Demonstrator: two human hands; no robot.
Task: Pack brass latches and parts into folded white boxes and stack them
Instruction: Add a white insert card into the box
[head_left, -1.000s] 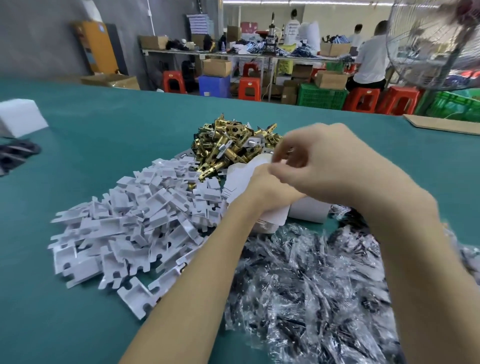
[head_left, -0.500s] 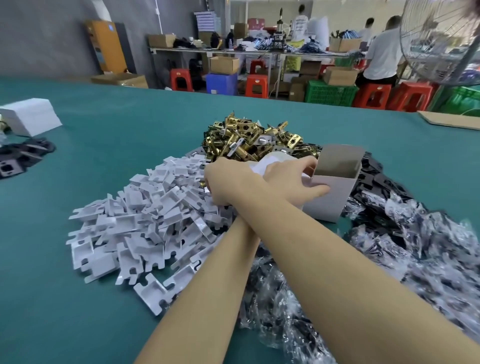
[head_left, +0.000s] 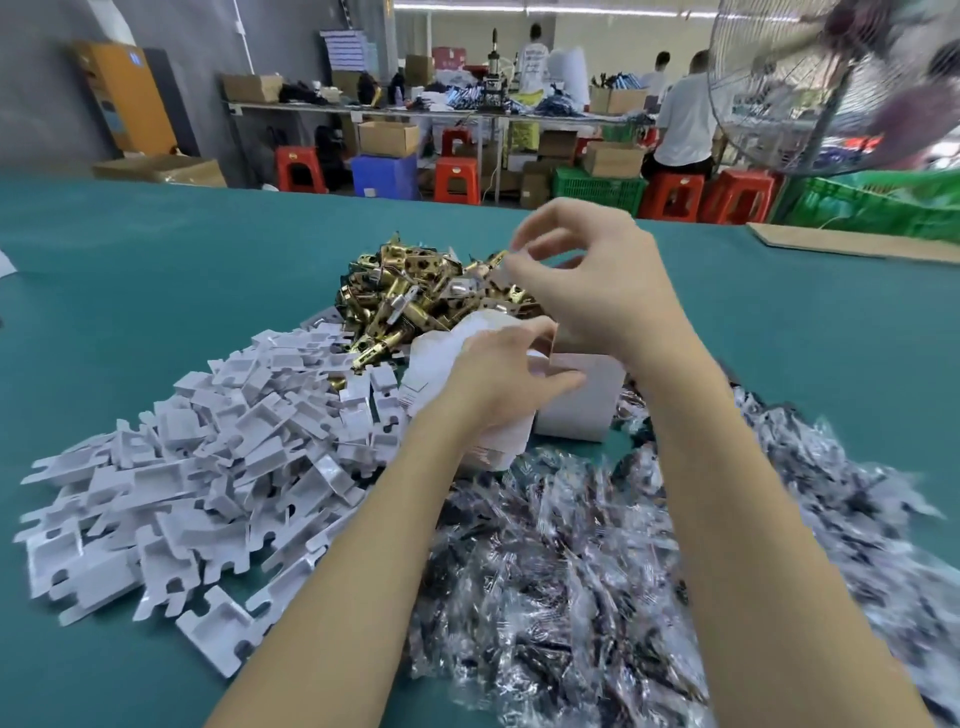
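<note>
Nearest us, a heap of small clear crinkled plastic bags holding dark parts (head_left: 597, 571) is lying across the teal tabletop (head_left: 156, 270), spreading under both our forearms. To its left, a pile of flat white die-cut cardboard pieces (head_left: 197, 467) is resting on the same surface. Just beyond the bags, our left hand (head_left: 498, 374) is pressing on a stack of unfolded white box blanks (head_left: 441, 358), its grip half curled with the fingers reaching toward the side of an upright folded white cardboard box (head_left: 582, 400); we cannot tell whether it is pinching anything. Our right hand (head_left: 592, 280) is hovering above that box's open top, its grip loosely open with thumb and fingers spread, and blur is keeping us from seeing whether it holds anything. Right behind the box and blanks, a mound of shiny brass latches (head_left: 415, 296) is sitting. Farther back, red plastic stools (head_left: 457, 179) and a large metal fan (head_left: 831, 88) are standing.
</note>
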